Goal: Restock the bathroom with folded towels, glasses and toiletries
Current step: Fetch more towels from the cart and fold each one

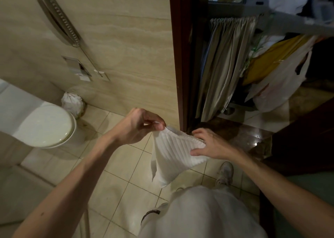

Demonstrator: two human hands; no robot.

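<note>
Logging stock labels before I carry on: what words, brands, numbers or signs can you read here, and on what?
No text is readable in this view.
Dark patch on the light garment: too small and blurred to read.
Wall panel: no legible marking.
White towel, held by the left hand and right hand: no print visible.
Plastic bags on the cart: blurred, nothing legible.
</note>
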